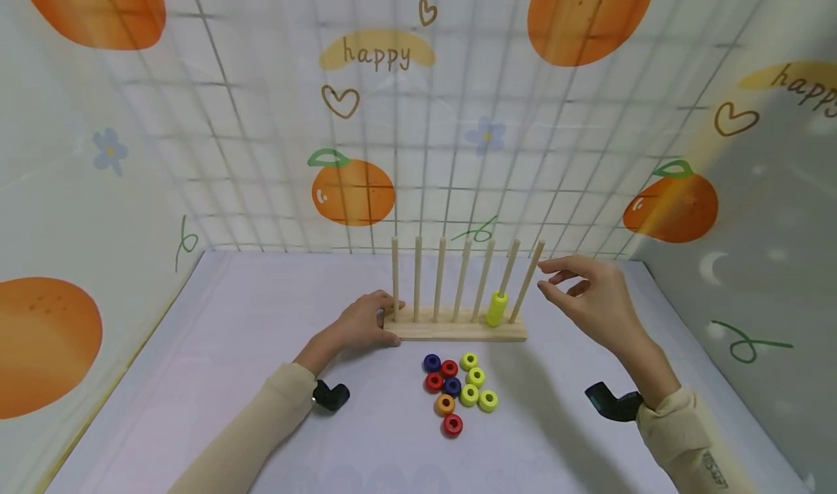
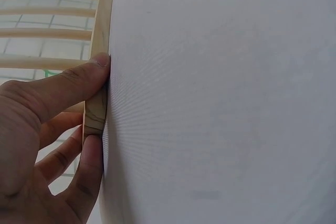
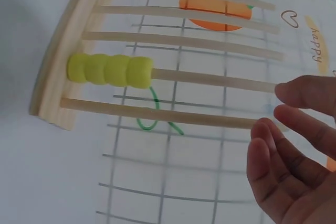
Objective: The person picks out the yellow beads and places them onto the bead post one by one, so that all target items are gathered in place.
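Note:
A wooden peg rack (image 1: 454, 329) stands on the table, with a row of upright pegs. Its left end is gripped by my left hand (image 1: 362, 322); in the left wrist view the thumb (image 2: 86, 80) lies along the base's edge and the other fingers are round its end. Several yellow beads (image 3: 110, 70) are stacked at the bottom of the second peg from the right. My right hand (image 1: 591, 298) is beside the top of the rightmost peg (image 1: 527, 282), thumb and forefinger apart, with no bead between them.
In front of the rack lie loose beads: several yellow ones (image 1: 469, 394), red ones (image 1: 453, 426), two dark blue ones (image 1: 432, 363) and an orange one (image 1: 445, 405). A patterned curtain (image 1: 261, 152) with oranges hangs behind the table (image 1: 366, 436).

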`<state>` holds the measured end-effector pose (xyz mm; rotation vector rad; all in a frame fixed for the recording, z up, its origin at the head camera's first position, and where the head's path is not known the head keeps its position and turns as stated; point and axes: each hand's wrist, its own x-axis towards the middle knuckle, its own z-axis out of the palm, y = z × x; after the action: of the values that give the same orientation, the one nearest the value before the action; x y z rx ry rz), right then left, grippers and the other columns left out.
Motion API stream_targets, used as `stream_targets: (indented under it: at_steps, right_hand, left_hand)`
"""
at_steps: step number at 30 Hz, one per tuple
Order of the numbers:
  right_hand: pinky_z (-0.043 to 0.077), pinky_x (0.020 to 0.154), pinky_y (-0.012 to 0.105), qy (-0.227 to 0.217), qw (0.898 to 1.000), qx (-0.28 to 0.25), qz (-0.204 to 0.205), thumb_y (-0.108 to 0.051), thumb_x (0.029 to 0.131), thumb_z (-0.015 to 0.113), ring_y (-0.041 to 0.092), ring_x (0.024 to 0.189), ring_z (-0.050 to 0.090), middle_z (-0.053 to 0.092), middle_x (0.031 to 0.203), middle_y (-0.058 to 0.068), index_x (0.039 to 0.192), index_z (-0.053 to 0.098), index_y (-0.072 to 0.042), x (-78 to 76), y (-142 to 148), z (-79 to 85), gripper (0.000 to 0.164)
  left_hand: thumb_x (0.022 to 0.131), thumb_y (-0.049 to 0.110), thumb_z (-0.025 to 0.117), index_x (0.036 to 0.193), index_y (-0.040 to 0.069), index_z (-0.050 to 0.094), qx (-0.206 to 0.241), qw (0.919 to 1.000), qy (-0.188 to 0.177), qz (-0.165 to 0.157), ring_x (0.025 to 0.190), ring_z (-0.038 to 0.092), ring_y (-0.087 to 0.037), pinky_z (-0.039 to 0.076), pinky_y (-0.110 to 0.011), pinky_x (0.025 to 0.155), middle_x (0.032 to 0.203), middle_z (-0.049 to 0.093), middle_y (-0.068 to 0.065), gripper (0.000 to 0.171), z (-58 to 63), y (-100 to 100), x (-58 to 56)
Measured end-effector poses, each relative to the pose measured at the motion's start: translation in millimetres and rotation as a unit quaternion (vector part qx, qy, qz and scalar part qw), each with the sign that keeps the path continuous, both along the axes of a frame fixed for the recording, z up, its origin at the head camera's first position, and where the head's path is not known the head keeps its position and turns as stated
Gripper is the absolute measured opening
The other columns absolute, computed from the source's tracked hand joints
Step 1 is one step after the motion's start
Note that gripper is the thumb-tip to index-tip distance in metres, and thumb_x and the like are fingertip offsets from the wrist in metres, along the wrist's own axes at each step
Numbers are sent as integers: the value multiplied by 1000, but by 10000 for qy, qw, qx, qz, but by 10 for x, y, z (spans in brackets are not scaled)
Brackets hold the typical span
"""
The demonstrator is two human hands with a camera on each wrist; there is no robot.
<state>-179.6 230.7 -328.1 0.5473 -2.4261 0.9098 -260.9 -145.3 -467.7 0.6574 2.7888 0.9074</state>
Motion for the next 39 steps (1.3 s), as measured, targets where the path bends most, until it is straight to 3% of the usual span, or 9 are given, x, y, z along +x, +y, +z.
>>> stream_targets:
  at_steps: [3, 12, 29, 33, 39]
  right_hand:
    - [50, 63, 18, -103, 9999, -90, -31, -8, 85, 79, 12, 79, 64, 74, 97, 1, 106, 77, -9, 28, 41, -114, 22]
    - [51, 62, 19, -386, 9990, -223, -59, -6, 84, 80, 11, 78, 65, 74, 96, -1, 104, 77, -11, 81, 107, -415, 21]
    - [53, 63, 28, -1243, 9908, -476, -246, -6, 82, 81, 12, 78, 68, 75, 95, 3, 103, 77, -9, 240, 159, -1074, 22]
    - [53, 62, 28, -1386, 9887, -504, -249, -4, 81, 82, 12, 77, 68, 74, 95, 3, 102, 76, -7, 271, 154, -1196, 22]
    - [52, 61, 27, -1481, 9862, -700, -258, -2, 80, 82, 11, 76, 68, 75, 93, 4, 101, 77, -6, 331, 145, -1311, 22]
  left_hand:
    - [72, 30, 91, 132, 17, 66, -14, 10000, -4, -20, 103, 52, -17, 45, -38, 88, 123, 59, 3, 67, -6, -2, -3]
    - [71, 30, 92, 134, 16, 65, 69, 9999, -69, 42, 119, 52, -21, 42, -44, 99, 125, 59, 3, 69, -4, -8, 9]
    - [70, 29, 92, 131, 17, 67, 68, 9999, -30, 78, 112, 53, -19, 43, -41, 95, 122, 60, 4, 68, -13, 6, 8]
    - [70, 28, 92, 131, 17, 67, 67, 10000, -4, 39, 109, 53, -18, 44, -41, 93, 122, 60, 3, 67, -7, 9, 11]
    - [71, 27, 92, 131, 16, 67, 78, 10000, -40, 45, 119, 53, -21, 41, -44, 100, 125, 60, 2, 66, -13, 28, 34]
